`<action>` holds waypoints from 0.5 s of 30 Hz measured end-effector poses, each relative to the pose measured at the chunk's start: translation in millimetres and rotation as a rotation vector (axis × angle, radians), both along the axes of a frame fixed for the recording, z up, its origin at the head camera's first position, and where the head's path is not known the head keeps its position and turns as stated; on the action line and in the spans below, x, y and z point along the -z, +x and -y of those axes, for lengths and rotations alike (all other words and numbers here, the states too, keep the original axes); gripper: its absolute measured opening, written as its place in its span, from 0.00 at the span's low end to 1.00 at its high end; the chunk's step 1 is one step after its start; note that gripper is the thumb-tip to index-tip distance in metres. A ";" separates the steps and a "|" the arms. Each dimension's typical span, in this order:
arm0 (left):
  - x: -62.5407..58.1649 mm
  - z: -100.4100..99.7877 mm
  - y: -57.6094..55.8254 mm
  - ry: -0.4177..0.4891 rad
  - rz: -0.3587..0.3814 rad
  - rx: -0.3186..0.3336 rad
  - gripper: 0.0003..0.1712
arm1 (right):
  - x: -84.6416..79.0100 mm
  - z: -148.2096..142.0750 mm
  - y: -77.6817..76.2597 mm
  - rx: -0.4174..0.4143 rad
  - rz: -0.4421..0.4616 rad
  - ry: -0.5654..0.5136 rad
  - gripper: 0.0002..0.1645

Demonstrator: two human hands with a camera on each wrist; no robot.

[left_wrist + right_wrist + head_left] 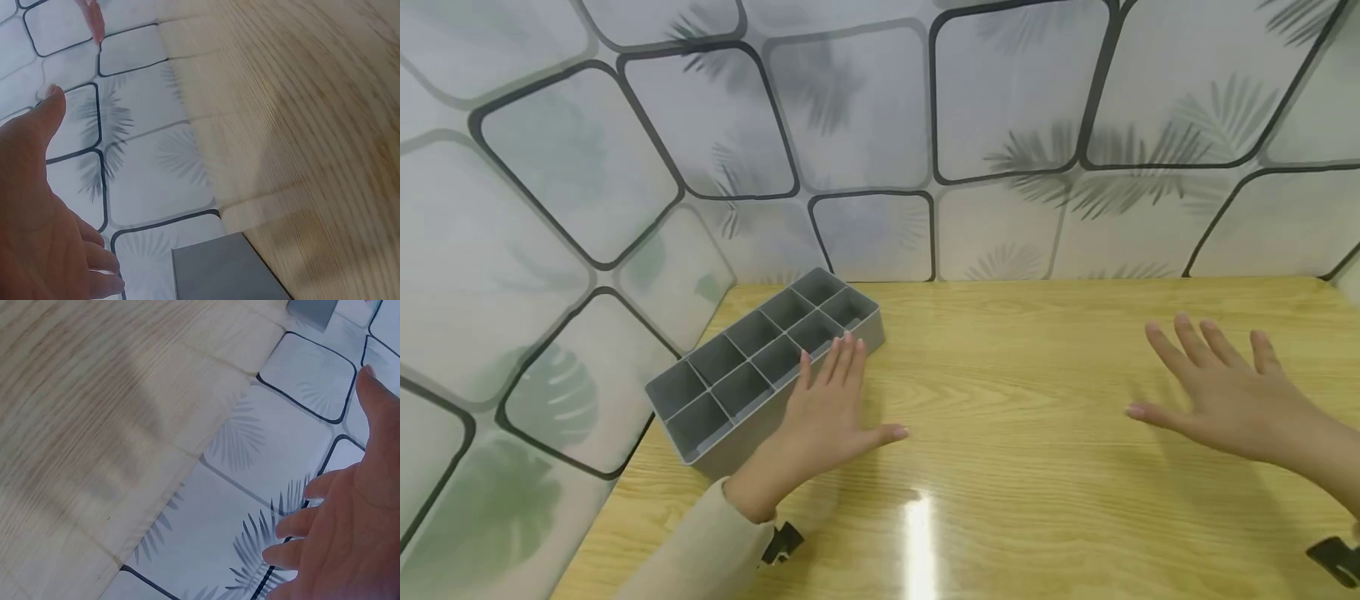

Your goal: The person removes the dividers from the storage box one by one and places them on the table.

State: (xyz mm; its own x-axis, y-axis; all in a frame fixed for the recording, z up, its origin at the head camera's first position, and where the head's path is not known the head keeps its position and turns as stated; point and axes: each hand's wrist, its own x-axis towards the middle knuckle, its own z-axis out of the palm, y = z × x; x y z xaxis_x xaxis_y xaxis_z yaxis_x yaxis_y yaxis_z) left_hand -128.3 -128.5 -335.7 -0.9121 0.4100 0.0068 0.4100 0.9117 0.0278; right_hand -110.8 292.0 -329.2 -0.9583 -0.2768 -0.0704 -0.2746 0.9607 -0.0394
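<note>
In the head view, a gray organizer box [741,442] is seen on the left part of a wood-grained counter [1015,467], set slantwise near the corner of the wall. Its inside is divided into ten compartments, laid out in two rows of five. The left hand [827,417] is held at the box's long near side, its fingertips overlapping the rim; whether the box is touched cannot be told. Its fingers are stretched straight, with the thumb spread well apart from them. The forearm is covered by a cream sleeve [688,550], and a black clip-like device [782,543] is seen at the wrist. The right hand [1240,400] is held well apart from the box, over the right part of the counter, with fingers and thumb spread. Behind, a wall covering [865,108] is patterned with rounded frames and leaf prints.

In the left wrist view, the left hand's palm is shown at the left edge, its thumb raised apart from the fingers. A gray side of the box is shown at the bottom, near the fingers.

In the right wrist view, the right hand is shown with parted fingers, and a small part of the box is cut off by the top edge.
</note>
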 end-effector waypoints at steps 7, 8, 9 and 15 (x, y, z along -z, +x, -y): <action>-1.6 11.5 4.6 0.026 -0.012 -0.023 0.65 | -0.9 9.2 -10.2 -0.007 0.021 -0.028 0.57; -1.5 13.3 5.1 0.036 -0.008 -0.030 0.65 | -0.6 10.7 -12.2 -0.012 0.023 -0.034 0.57; -1.2 15.1 5.5 0.042 -0.005 -0.035 0.65 | -0.3 12.2 -14.1 -0.014 0.027 -0.041 0.57; -0.2 25.9 9.9 0.087 0.009 -0.056 0.63 | -0.2 26.1 -24.5 -0.043 0.042 -0.076 0.56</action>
State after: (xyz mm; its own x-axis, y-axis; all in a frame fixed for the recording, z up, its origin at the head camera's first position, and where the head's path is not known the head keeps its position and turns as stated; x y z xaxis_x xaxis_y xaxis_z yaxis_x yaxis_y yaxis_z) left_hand -118.4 -154.3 -335.5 -0.9336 0.3568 0.0315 0.3580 0.9271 0.1111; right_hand -135.3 265.9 -329.0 -0.9420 -0.3238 -0.0880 -0.3122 0.9419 -0.1240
